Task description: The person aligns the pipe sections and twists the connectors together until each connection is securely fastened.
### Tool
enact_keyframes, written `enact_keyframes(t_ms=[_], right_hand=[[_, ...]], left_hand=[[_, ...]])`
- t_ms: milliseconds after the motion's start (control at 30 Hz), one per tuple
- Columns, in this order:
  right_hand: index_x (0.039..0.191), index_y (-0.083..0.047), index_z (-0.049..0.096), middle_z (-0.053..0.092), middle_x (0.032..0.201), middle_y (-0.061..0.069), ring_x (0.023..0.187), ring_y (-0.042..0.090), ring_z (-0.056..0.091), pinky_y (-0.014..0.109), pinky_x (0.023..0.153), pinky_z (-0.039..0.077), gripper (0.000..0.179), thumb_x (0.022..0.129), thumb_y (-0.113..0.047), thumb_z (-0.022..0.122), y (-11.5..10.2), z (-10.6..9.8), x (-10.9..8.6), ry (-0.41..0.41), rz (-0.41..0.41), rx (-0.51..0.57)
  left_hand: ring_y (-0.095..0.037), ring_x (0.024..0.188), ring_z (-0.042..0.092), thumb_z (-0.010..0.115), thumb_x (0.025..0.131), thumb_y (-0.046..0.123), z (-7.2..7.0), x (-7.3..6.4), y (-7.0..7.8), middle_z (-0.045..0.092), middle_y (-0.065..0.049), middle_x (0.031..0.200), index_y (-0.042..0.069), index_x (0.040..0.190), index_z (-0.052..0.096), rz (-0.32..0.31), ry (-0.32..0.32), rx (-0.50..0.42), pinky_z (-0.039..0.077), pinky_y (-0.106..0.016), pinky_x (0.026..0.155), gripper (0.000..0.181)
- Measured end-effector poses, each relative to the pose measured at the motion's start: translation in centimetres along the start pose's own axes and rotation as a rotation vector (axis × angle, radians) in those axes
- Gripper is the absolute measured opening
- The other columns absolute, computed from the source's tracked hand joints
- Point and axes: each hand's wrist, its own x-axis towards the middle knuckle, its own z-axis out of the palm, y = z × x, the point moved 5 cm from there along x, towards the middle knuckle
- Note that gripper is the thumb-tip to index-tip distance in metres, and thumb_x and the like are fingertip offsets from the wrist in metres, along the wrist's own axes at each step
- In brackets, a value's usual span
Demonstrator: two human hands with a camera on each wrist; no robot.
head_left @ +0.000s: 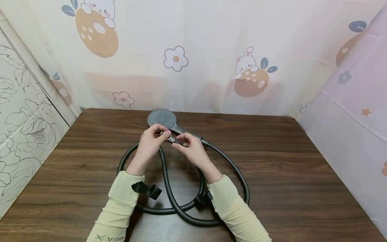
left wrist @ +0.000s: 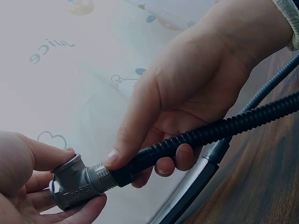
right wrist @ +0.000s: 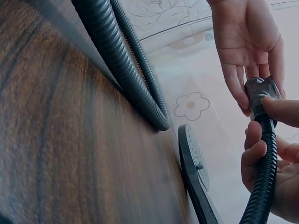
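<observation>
My left hand (head_left: 147, 143) holds a grey metal pipe fitting (left wrist: 74, 186) with raised lettering, fingertips and thumb around its body. My right hand (head_left: 195, 151) grips the end of a black ribbed shower hose (left wrist: 187, 140), its thumb at the collar (left wrist: 125, 175). Bright thread (left wrist: 103, 175) shows between fitting and collar in the left wrist view; how far they are engaged I cannot tell. Behind the hands lies a grey shower head (head_left: 161, 118) on the table, its handle joined to the hose's other end.
The hose loops (head_left: 167, 191) across the wooden table (head_left: 287, 168) beneath both forearms. Black straps (head_left: 148, 191) hang at the sleeve cuffs. A printed curtain (head_left: 205, 43) stands along the table's back edge, with a flower-patterned panel (head_left: 27, 127) at left.
</observation>
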Motion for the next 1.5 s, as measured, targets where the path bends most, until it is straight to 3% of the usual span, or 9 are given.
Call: enact_keyframes(t_ms=[100, 233, 400, 533, 667, 800, 1067, 1367, 1500], right_hand=[[0.109, -0.001, 0.057, 0.062, 0.092, 0.013, 0.066, 0.013, 0.052, 0.022, 0.058, 0.04, 0.027, 0.086, -0.015, 0.063, 1.2, 0.2, 0.7, -0.019, 0.001, 0.042], [0.113, -0.003, 0.054, 0.064, 0.094, 0.019, 0.069, 0.025, 0.058, 0.032, 0.064, 0.048, 0.028, 0.089, -0.018, 0.059, 2.9, 0.5, 1.5, -0.044, -0.005, 0.115], [0.112, -0.002, 0.052, 0.064, 0.092, 0.024, 0.072, 0.037, 0.056, 0.053, 0.072, 0.046, 0.024, 0.093, -0.017, 0.052, 3.2, 0.8, 1.6, -0.067, -0.058, 0.154], [0.112, -0.002, 0.052, 0.065, 0.09, 0.023, 0.072, 0.037, 0.056, 0.057, 0.073, 0.044, 0.023, 0.094, -0.016, 0.05, 3.2, 0.7, 1.5, -0.072, -0.074, 0.156], [0.111, -0.007, 0.054, 0.066, 0.09, 0.014, 0.077, 0.029, 0.058, 0.044, 0.072, 0.048, 0.027, 0.088, -0.02, 0.06, 3.3, 0.7, 1.5, -0.051, -0.043, 0.087], [0.109, -0.011, 0.053, 0.066, 0.09, 0.004, 0.076, 0.013, 0.055, 0.026, 0.065, 0.042, 0.034, 0.081, -0.02, 0.069, 3.4, 0.6, 1.5, -0.027, -0.016, 0.015], [0.103, -0.01, 0.055, 0.066, 0.091, 0.004, 0.076, 0.013, 0.055, 0.025, 0.064, 0.041, 0.03, 0.081, -0.022, 0.07, 3.3, 0.5, 1.4, -0.003, 0.015, 0.008], [0.103, -0.005, 0.06, 0.06, 0.087, 0.007, 0.066, 0.017, 0.053, 0.023, 0.055, 0.04, 0.028, 0.082, -0.021, 0.068, 3.1, 0.2, 1.6, -0.011, 0.008, 0.024], [0.108, 0.0, 0.058, 0.061, 0.085, 0.012, 0.064, 0.013, 0.056, 0.025, 0.058, 0.044, 0.026, 0.086, -0.014, 0.063, 1.6, 0.0, 0.9, -0.042, -0.001, 0.062]], left_hand=[[-0.015, 0.082, 0.057, 0.061, 0.088, 0.02, 0.0, 0.1, -0.1, 0.057, -0.013, 0.101, 0.002, 0.099, 0.059, 0.004, 0.002, 0.001, 0.05, -0.039, 0.079, 0.021], [-0.015, 0.081, 0.058, 0.06, 0.088, 0.021, 0.0, 0.2, -0.2, 0.058, -0.012, 0.101, 0.003, 0.099, 0.059, 0.004, 0.006, 0.026, 0.049, -0.033, 0.075, 0.021], [-0.016, 0.081, 0.057, 0.06, 0.088, 0.023, 0.0, 0.2, -0.3, 0.058, -0.012, 0.101, 0.005, 0.099, 0.06, -0.002, 0.009, 0.052, 0.043, -0.027, 0.07, 0.022], [-0.017, 0.082, 0.057, 0.06, 0.088, 0.023, 0.1, 0.2, -0.3, 0.058, -0.013, 0.101, 0.004, 0.099, 0.059, -0.007, 0.004, 0.046, 0.043, -0.027, 0.071, 0.022], [-0.018, 0.085, 0.058, 0.06, 0.088, 0.021, 0.1, 0.2, -0.3, 0.058, -0.013, 0.102, 0.004, 0.099, 0.059, -0.005, -0.003, 0.032, 0.047, -0.034, 0.076, 0.021], [-0.018, 0.086, 0.058, 0.06, 0.088, 0.02, 0.2, 0.1, -0.1, 0.058, -0.013, 0.103, 0.003, 0.099, 0.059, -0.005, -0.006, 0.014, 0.048, -0.041, 0.08, 0.02], [-0.016, 0.082, 0.057, 0.06, 0.088, 0.02, 0.0, 0.1, -0.1, 0.058, -0.013, 0.101, 0.004, 0.098, 0.06, -0.007, 0.012, 0.036, 0.045, -0.028, 0.071, 0.019], [-0.014, 0.081, 0.06, 0.062, 0.087, 0.02, 0.0, 0.1, 0.0, 0.061, -0.013, 0.101, 0.003, 0.099, 0.06, 0.021, 0.006, 0.02, 0.049, -0.029, 0.074, 0.02], [-0.015, 0.081, 0.059, 0.062, 0.087, 0.02, -0.1, 0.0, 0.2, 0.061, -0.011, 0.102, 0.005, 0.099, 0.061, 0.028, 0.009, 0.035, 0.045, -0.026, 0.071, 0.019]])
